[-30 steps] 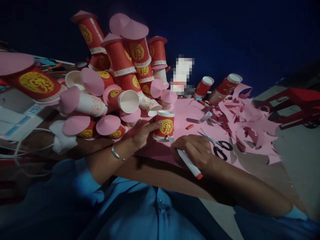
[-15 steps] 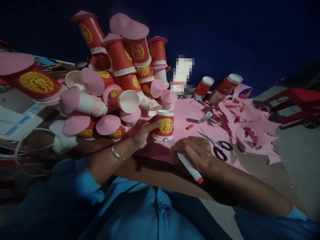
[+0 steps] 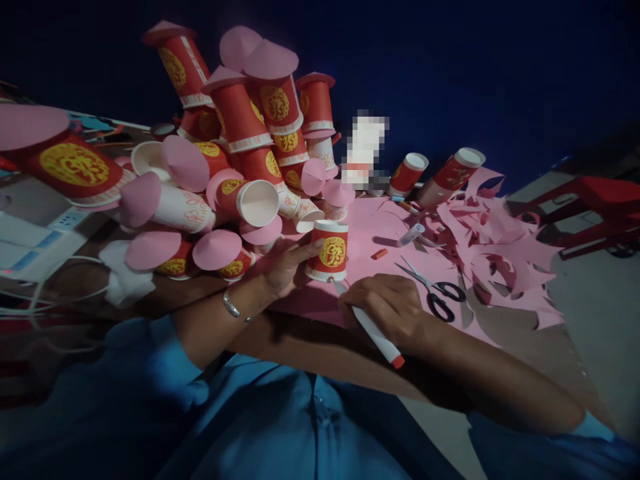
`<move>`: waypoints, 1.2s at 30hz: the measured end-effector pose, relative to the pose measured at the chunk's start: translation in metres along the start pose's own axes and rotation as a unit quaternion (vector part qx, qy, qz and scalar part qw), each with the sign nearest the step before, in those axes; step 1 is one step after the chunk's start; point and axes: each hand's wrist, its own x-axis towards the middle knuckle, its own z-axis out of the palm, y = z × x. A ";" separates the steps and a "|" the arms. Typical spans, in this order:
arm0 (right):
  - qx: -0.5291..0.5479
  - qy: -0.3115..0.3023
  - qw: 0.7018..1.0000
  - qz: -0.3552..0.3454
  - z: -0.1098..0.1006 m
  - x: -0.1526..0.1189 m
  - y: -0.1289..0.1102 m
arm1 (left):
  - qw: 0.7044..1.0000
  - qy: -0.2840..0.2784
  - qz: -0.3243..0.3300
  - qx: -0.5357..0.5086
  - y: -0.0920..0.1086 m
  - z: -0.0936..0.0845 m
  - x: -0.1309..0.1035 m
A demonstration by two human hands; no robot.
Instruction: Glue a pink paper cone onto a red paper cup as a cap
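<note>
My left hand (image 3: 290, 265) grips a red paper cup (image 3: 327, 257) with a gold round emblem, held over pink paper (image 3: 363, 227). In my right hand (image 3: 385, 303) is a white marker (image 3: 377, 337) with a red end. Its tip touches, or nearly touches, the white rim at the bottom of the cup. To the right of that hand lie scissors with black handles (image 3: 440, 300), blades apart. A small red cap (image 3: 379, 254) rests on the pink paper beyond the cup.
Many red cups with pink paper cones (image 3: 250, 120) are piled to the left and back. Pink paper scraps (image 3: 500, 247) heap up at the right. A clear tube (image 3: 411, 233) and two upright red cups (image 3: 407, 175) stand farther back. A white cable (image 3: 65, 267) lies left.
The marker and my right hand have shifted very slightly at the cup's lower rim. The left hand and cup have stayed in place.
</note>
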 end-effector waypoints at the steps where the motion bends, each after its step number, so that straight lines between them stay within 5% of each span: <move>1: 0.002 -0.002 1.000 -0.001 0.000 0.000 0.000 | 1.000 0.004 0.001 0.000 0.000 0.000 0.000; 36: 0.027 -0.019 0.999 -0.005 0.002 0.001 0.001 | 1.000 0.010 -0.011 -0.013 -0.002 -0.001 -0.001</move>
